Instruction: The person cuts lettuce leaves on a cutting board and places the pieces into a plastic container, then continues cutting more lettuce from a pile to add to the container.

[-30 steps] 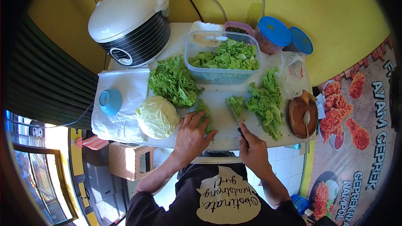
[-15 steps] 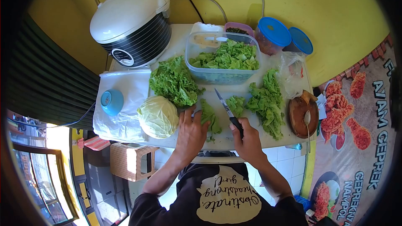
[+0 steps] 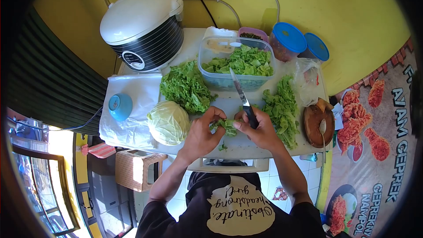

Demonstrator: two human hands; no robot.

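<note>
My left hand [image 3: 205, 133] is closed on a lettuce piece [image 3: 227, 126] near the front edge of the table. My right hand [image 3: 259, 128] grips the black handle of a knife [image 3: 239, 89], its blade pointing up and away from me. The right thumb reaches to the same lettuce piece. To the left of my hands sit a round cabbage [image 3: 168, 123] and a bunch of curly lettuce [image 3: 187, 86]. More lettuce leaves [image 3: 283, 110] lie to the right. Beyond the knife stands a clear plastic container [image 3: 238, 81] holding cut lettuce [image 3: 244, 61].
A rice cooker [image 3: 143, 28] stands at the back left. A blue bowl [image 3: 120, 106] rests on white plastic sheets [image 3: 132, 130]. On the right are a brown mortar [image 3: 313, 128] with a spoon [image 3: 323, 127], a plastic bag [image 3: 307, 79] and blue-lidded tubs [image 3: 289, 36].
My left hand has lifted the lettuce piece off the table and moved toward my right hand. The knife has risen, and its tip now overlaps the container in view.
</note>
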